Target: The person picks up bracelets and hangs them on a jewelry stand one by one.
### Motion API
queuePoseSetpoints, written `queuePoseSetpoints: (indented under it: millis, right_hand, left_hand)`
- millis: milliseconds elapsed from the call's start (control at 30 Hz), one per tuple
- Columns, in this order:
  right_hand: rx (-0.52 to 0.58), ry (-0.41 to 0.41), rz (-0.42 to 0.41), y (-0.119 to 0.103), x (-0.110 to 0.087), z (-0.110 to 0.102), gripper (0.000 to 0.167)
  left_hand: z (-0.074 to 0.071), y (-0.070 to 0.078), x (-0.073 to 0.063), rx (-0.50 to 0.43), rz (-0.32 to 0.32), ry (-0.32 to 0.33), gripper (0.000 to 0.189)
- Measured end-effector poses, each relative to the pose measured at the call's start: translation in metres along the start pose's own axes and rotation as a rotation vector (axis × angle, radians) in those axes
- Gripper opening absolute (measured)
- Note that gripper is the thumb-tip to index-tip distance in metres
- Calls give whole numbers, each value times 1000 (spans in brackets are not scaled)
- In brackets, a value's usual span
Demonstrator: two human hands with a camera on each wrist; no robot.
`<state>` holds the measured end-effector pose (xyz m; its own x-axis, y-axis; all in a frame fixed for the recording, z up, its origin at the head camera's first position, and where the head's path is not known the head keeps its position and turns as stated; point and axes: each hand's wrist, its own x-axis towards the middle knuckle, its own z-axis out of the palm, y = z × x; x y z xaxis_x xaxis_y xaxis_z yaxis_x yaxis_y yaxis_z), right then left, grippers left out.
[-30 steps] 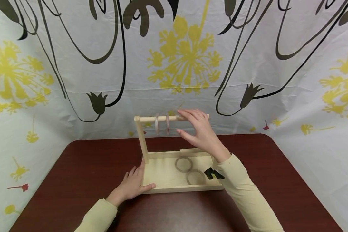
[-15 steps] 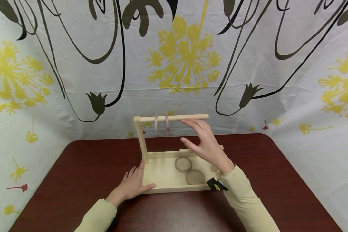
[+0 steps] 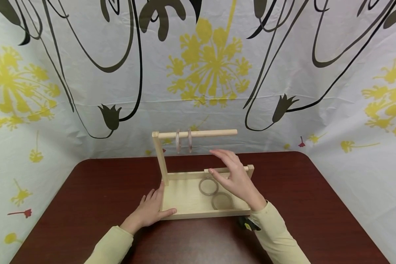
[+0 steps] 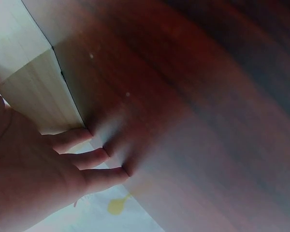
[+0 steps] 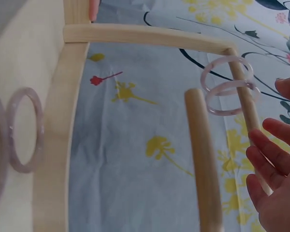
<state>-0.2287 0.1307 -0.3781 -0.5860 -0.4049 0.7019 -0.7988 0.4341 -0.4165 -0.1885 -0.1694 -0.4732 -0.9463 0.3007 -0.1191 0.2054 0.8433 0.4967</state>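
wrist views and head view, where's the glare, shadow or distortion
Head view: a pale sheen on the tabletop near the bottom edge, dark shadow beside the right sleeve; left wrist view: dark streaks, shadow or reflection, trailing from the left hand; right wrist view: dim, the wooden post bowed, probably lens distortion.

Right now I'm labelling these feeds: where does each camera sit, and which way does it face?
Head: worn on the head, facing forward and down at the wooden rack; left hand, right hand and sleeves show.
Left wrist: on that wrist, facing the table and some pale wood; part of the left hand shows.
Right wrist: on that wrist, facing the rack's rods; fingers of the right hand show, plus a fingertip at the top edge.
Shared: head and right wrist both show two hanging rings and two lying rings.
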Motion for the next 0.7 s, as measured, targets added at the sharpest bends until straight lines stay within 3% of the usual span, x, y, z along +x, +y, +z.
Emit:
queuePoseSetpoints:
  millis: [267,700]
  right_hand:
    - [74,2,61,-1,-14,7,51]
    - [89,1,63,0,-31,15,47]
  left_hand:
    - [1,0,0,-7,-1,-4,107]
    - [-2,1,0,-5,2,-3,107]
